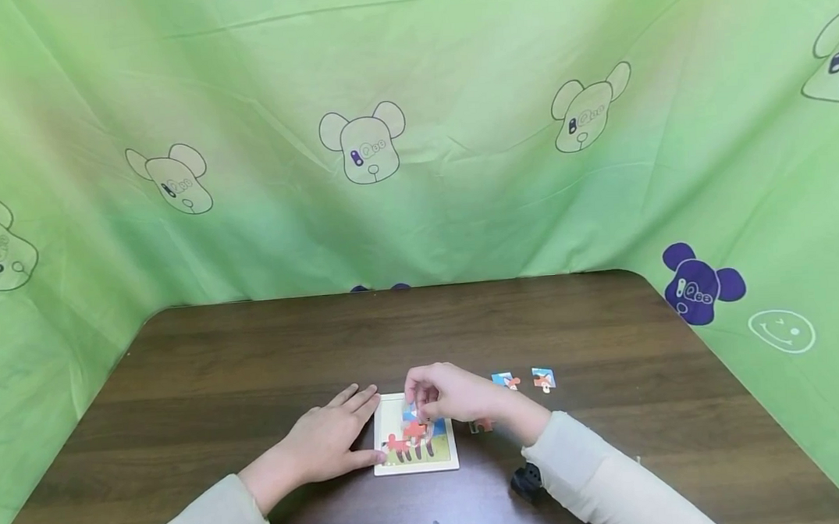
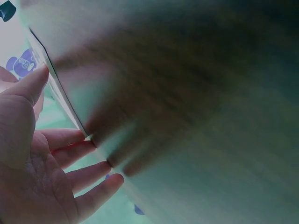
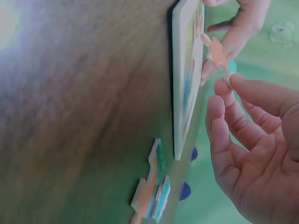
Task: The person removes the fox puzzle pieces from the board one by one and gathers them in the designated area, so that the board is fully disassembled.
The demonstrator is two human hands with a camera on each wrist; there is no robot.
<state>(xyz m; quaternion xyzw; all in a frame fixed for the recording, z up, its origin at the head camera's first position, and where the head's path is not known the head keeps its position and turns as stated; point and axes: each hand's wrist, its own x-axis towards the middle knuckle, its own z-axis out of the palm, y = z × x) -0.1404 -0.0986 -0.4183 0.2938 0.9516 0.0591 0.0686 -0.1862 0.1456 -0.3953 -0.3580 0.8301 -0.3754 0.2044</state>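
Note:
A small jigsaw tray (image 1: 418,471) with a pale rim lies on the table, several pieces showing an orange animal on grass set in its lower and right parts. My left hand (image 1: 326,442) rests along the tray's left side, fingers extended and thumb at the lower left rim. Over the tray, my right hand (image 1: 460,393) pinches a puzzle piece (image 3: 217,52) by one corner between thumb and fingertip. That piece is orange with a bit of blue and stands tilted above the tray in the right wrist view.
Right of the tray lie loose puzzle pieces: one blue and orange piece (image 1: 503,379), another (image 1: 543,377) farther right, and an orange one (image 1: 481,426) partly behind the right forearm. A black object (image 1: 526,482) sits under the right sleeve. A green curtain (image 1: 418,231) hangs behind the brown table (image 1: 254,347).

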